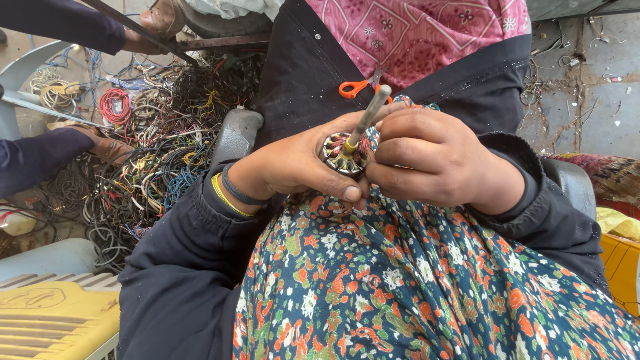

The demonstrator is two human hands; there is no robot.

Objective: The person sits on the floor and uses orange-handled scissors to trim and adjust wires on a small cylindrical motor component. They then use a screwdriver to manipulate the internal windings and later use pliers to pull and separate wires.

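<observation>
My left hand [300,163] cups a small round motor armature [343,155] with copper windings and a grey metal shaft [368,115] sticking up and away from me. My right hand [427,157] closes around the armature's right side, fingers curled over it. Both hands rest above my lap, which is covered in floral cloth [400,280]. Orange-handled scissors [357,87] lie on dark cloth just beyond the shaft tip.
A big tangle of coloured wires [153,153] covers the ground at left. Another person's sleeved arms [40,157] reach in from the left edge. A yellow plastic crate [53,320] sits at bottom left. Concrete floor [580,87] with wire scraps lies at the right.
</observation>
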